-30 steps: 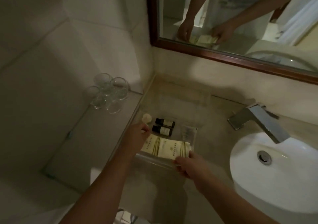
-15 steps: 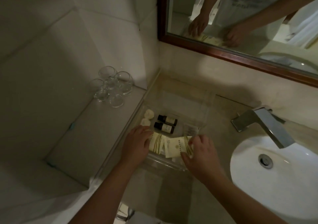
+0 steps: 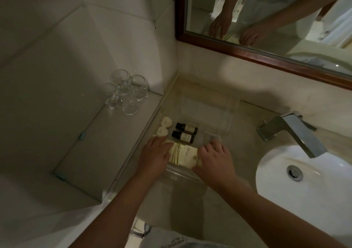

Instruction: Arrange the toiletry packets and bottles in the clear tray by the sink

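Observation:
A clear tray (image 3: 227,118) sits on the counter left of the sink. Inside lie two small dark bottles (image 3: 185,132) with pale labels, side by side, and two round cream caps or soaps (image 3: 164,126) to their left. Cream packets (image 3: 183,155) with gold stripes lie at the tray's near end. My left hand (image 3: 155,157) rests flat on the packets' left edge, fingers spread. My right hand (image 3: 215,159) presses on their right side, fingers curled over them. A small clear sachet by the right fingers is mostly hidden.
Several upturned glasses (image 3: 126,91) stand on a tiled ledge at the left. A chrome faucet (image 3: 293,133) and white basin (image 3: 304,173) lie to the right. A wood-framed mirror (image 3: 266,55) hangs above the counter, close over the tray.
Both hands have moved onto the packets: the left came down from the round caps, the right slid up from the tray's near edge. The packets now sit closer together.

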`<move>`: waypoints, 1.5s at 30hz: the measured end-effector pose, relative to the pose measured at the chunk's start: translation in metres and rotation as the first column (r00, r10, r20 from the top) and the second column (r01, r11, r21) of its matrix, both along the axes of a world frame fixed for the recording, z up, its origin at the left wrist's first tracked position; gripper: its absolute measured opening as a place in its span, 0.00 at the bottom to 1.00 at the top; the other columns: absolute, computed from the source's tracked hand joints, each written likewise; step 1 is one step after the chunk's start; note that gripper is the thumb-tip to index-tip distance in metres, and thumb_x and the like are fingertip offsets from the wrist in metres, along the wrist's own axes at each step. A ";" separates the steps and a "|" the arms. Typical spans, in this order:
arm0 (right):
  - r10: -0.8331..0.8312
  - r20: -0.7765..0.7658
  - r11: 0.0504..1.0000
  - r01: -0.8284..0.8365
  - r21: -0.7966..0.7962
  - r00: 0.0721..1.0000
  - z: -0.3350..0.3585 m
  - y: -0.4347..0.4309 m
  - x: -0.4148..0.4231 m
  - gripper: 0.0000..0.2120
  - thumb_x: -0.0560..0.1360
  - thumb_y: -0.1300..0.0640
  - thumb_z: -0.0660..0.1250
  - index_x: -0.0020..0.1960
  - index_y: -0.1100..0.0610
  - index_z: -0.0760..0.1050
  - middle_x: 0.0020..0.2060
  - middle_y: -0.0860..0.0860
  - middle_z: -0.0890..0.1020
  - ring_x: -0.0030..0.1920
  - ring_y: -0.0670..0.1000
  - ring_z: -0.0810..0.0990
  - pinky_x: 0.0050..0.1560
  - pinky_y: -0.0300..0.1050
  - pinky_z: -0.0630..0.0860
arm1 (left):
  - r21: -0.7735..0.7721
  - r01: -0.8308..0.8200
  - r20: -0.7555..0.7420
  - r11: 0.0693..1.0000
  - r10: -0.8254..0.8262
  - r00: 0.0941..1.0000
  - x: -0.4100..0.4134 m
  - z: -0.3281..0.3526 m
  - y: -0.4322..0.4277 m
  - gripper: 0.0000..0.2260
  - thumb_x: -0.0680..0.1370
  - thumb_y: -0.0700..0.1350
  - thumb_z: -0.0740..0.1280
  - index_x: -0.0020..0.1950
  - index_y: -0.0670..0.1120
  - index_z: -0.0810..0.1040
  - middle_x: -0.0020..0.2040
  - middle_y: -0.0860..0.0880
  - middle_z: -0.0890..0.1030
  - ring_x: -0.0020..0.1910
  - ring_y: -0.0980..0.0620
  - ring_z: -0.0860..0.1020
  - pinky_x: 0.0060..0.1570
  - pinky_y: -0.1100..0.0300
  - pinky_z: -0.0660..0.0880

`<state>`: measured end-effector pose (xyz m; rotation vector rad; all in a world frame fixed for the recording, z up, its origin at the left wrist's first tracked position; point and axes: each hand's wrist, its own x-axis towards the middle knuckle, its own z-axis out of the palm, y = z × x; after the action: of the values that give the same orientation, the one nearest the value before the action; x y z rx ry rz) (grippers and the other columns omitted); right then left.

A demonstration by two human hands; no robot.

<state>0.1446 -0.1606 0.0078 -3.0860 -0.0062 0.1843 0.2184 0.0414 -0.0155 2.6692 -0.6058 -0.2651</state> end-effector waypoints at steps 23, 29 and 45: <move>-0.113 -0.016 0.970 0.113 0.215 0.994 -0.012 0.018 -0.008 0.14 0.70 0.44 0.69 0.52 0.47 0.73 0.53 0.45 0.77 0.55 0.49 0.67 0.53 0.42 0.66 | 0.139 -0.023 0.006 0.990 0.022 1.000 -0.016 -0.022 -0.013 0.22 0.79 0.51 0.56 0.73 0.59 0.59 0.79 0.48 0.52 0.77 0.45 0.44 0.73 0.45 0.43; -0.131 -0.005 0.969 0.129 0.212 0.991 -0.011 0.022 -0.010 0.15 0.71 0.44 0.69 0.54 0.49 0.73 0.55 0.47 0.77 0.57 0.50 0.68 0.56 0.45 0.68 | 0.168 -0.021 0.000 0.986 0.022 1.000 -0.017 -0.027 -0.014 0.24 0.80 0.53 0.55 0.75 0.57 0.52 0.79 0.47 0.48 0.77 0.43 0.41 0.73 0.42 0.42; -0.711 0.107 0.652 0.596 0.469 0.695 -0.003 -0.087 -0.236 0.13 0.70 0.56 0.72 0.53 0.53 0.76 0.52 0.52 0.80 0.57 0.55 0.74 0.58 0.51 0.72 | 0.021 0.143 -0.032 0.990 -0.142 0.989 -0.173 0.010 -0.144 0.31 0.78 0.53 0.55 0.77 0.50 0.44 0.79 0.44 0.46 0.76 0.44 0.39 0.71 0.44 0.34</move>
<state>-0.0917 -0.2474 0.0047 -2.4541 0.9427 -0.2663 0.0453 -0.1029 -0.0054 2.6421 -0.7897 -0.3538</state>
